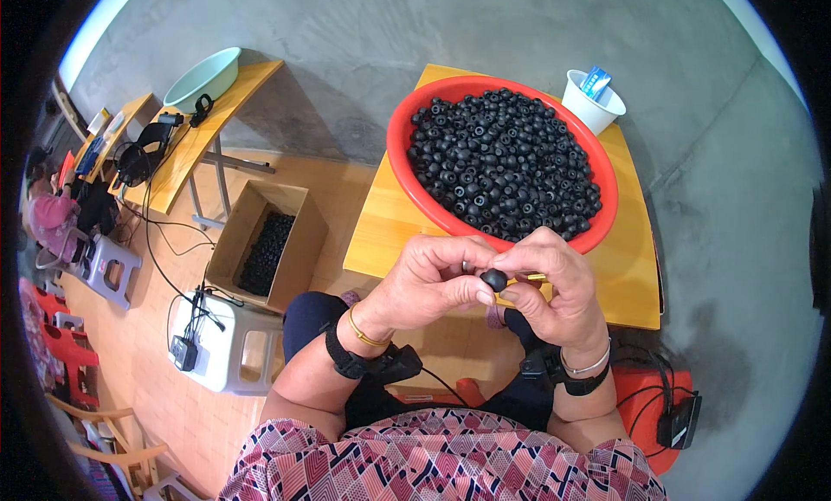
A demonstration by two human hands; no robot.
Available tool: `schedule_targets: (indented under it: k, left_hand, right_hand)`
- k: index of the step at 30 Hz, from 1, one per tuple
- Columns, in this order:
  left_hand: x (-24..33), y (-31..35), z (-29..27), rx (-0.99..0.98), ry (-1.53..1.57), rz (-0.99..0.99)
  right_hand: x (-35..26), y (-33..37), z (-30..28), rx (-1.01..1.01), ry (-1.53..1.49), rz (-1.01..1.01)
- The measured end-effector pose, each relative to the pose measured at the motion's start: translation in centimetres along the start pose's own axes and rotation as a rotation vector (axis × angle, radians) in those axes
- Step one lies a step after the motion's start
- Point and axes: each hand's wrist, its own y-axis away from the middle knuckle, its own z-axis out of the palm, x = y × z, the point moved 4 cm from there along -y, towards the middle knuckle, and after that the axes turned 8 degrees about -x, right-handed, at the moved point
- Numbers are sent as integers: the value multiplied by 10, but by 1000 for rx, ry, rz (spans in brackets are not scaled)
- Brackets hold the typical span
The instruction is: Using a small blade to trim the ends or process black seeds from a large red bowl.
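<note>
We see both forearms rising from the lower edge and meeting in front of the body, just short of the near edge of a small yellow wooden table [394, 219]. The left hand [428, 280] is curled, thumb and fingertips pinching a small round black rubber piece [494, 279] from the left, while the right hand [554, 284] closes on the same piece from the other side, its fingers bent over it; a slim brass-coloured pin [535, 277] shows between the right fingers. Each wrist wears a black strap with a small device, and a thin bangle sits beside it. The piece is held in the air between the two hands, just below the rim of a red plastic basin [400, 142] that stands on the table and is heaped with many more of the same black pieces [506, 163]. Behind the basin, at the table's far right corner, stands a white cup [589, 107] with a blue packet in it. On the floor to the left an open cardboard box [299, 241] holds another dark layer of such pieces, near a white plastic stool [229, 349]. Further left, a second table carries a pale green bowl [203, 78].
</note>
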Motion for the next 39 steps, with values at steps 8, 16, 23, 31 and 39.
schedule_targets:
  k: [8, 16, 23, 31, 39]
  left_hand:
    - [-5, 2, -2, 121, 14, -52]
    - [-12, 3, 3, 188, 258, -33]
    - [-16, 1, 10, 282, 362, -23]
    - [-21, 1, 10, 232, 447, -8]
    - [-18, 1, 9, 90, 603, 5]
  right_hand:
    - [-2, 1, 2, 54, 102, 3]
    - [-7, 5, 7, 165, 238, -60]
    - [-5, 6, 10, 198, 282, -87]
    - [-8, 6, 12, 209, 392, -187]
    - [1, 15, 4, 372, -179, 296]
